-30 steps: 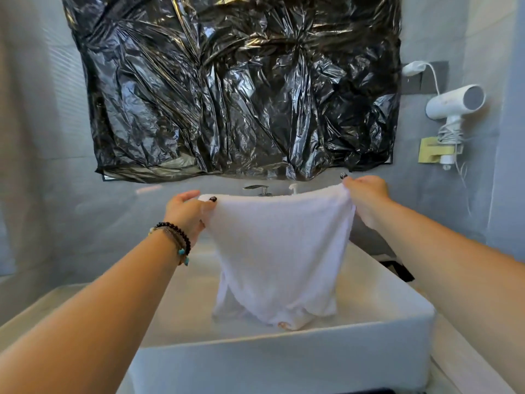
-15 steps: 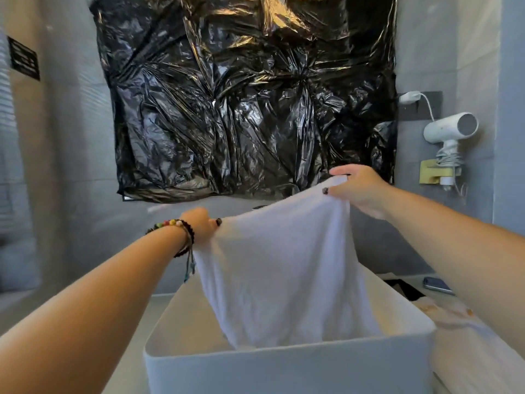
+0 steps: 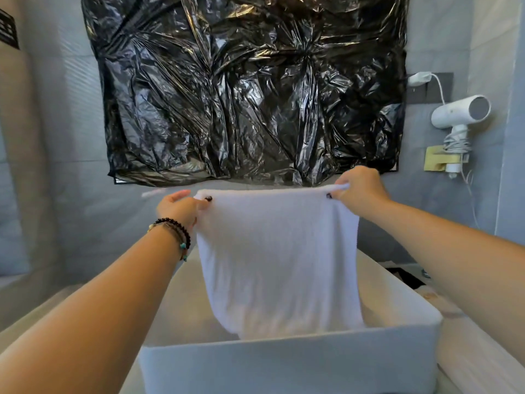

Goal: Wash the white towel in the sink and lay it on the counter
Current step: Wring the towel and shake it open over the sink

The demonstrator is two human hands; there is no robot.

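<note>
Two hands, one towel, one sink: the left hand [image 3: 177, 207], beaded bracelets [image 3: 176, 234] on its wrist, pinches the top left corner of the white towel [image 3: 279, 260]; the right hand [image 3: 359, 190] pinches the top right corner. The soft, fuzzy cloth hangs flat over the boxy white sink [image 3: 289, 365], lower edge hidden behind its front wall. Crinkled black plastic sheet [image 3: 250, 86] behind; one white hairdryer [image 3: 457, 113] far right

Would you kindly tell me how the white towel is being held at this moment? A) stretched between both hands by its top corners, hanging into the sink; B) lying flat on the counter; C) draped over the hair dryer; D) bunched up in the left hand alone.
A: the left hand and right hand each pinch a top corner of the white towel, which hangs into the white rectangular sink.
</note>
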